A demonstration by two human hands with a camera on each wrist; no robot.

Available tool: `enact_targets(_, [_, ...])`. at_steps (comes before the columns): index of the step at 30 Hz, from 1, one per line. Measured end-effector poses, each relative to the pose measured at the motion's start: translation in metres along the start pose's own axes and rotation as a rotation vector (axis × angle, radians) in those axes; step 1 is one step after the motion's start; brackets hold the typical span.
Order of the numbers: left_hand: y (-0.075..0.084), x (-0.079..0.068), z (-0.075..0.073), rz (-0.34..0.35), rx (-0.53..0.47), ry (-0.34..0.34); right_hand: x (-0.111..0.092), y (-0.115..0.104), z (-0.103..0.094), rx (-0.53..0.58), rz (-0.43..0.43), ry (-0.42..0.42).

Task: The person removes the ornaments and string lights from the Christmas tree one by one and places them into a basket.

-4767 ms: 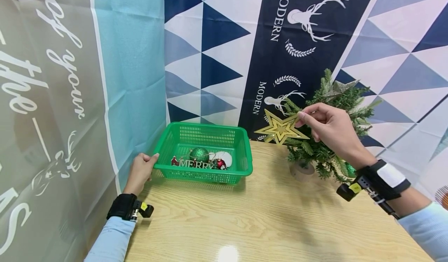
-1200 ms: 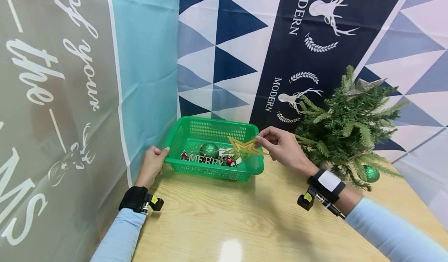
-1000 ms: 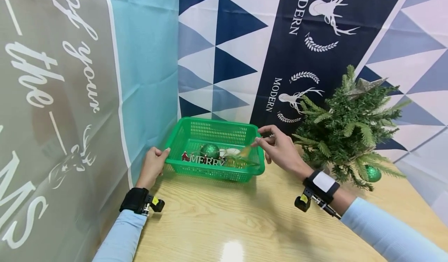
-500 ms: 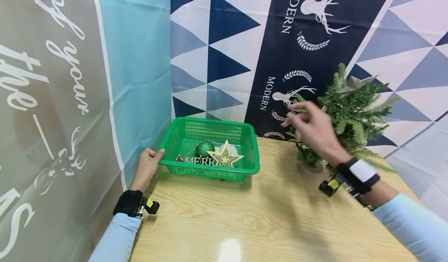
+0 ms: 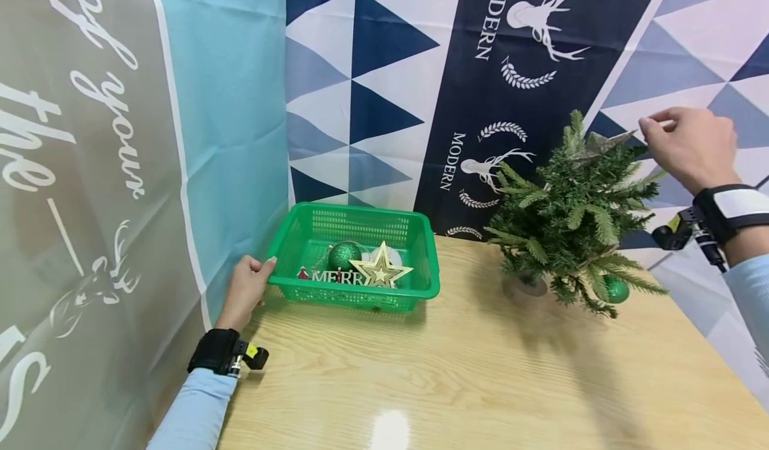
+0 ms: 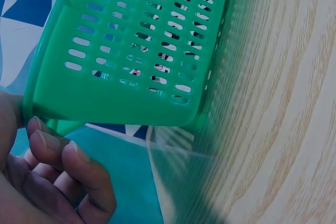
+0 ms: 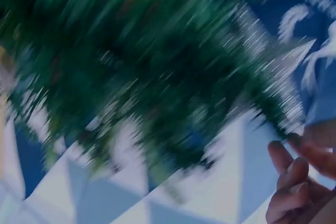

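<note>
My left hand grips the left front corner of a green plastic basket, thumb on top of the rim and fingers curled beneath, as the left wrist view shows up close. Inside lie a gold star ornament, a green glitter ball, a "MERRY" sign and a white piece partly covered by the star. Beside the top of a small Christmas tree, my right hand has loosely bent fingers, tips close to one point of a silver star. The right wrist view is blurred.
The tree stands at the right of the wooden table, a green ball hanging low on it. Printed cloth rises behind the basket and along the left side.
My right hand carried the gold star from beside the tree to the basket and let go of it there. It then moved up and right to the treetop. My left hand kept its grip.
</note>
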State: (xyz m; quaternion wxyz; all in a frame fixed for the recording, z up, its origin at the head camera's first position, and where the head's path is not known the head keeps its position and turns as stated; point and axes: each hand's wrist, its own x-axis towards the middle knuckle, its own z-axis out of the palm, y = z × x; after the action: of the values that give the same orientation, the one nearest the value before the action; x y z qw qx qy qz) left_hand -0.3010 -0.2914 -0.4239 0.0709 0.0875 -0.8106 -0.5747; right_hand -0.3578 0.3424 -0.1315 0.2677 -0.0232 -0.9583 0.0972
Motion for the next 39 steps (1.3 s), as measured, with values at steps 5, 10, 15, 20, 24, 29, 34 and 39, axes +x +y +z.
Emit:
enact_targets(5, [-0.004, 0.000, 0.002, -0.012, -0.002, -0.020, -0.003, 0.019, 0.009, 0.081, 0.011, -0.051])
enact_targets(10, [-0.001, 0.005, 0.001, -0.016, -0.018, 0.005, 0.000, 0.016, 0.004, 0.290, 0.058, -0.056])
enact_targets(15, [0.003, 0.009, 0.001, -0.002, -0.011, 0.005, 0.003, 0.010, 0.001, 0.313, 0.086, -0.076])
enact_targets(20, [0.001, 0.009, 0.001, -0.011, -0.019, -0.010, 0.003, 0.011, 0.004, 0.309, 0.112, -0.090])
enact_targets(24, [-0.001, 0.007, 0.000, -0.024, -0.016, -0.009, 0.002, 0.009, 0.005, 0.332, 0.099, -0.087])
enact_targets(29, [0.000, 0.006, 0.000, -0.021, -0.011, -0.006, -0.001, 0.004, -0.003, 0.444, 0.074, -0.001])
enact_targets(34, [-0.001, 0.006, 0.001, -0.020, -0.009, 0.003, -0.005, -0.001, -0.007, 0.642, 0.016, 0.122])
enact_targets(39, [0.000, 0.005, 0.001, -0.028, -0.001, 0.001, -0.017, -0.010, -0.008, 0.732, -0.048, 0.211])
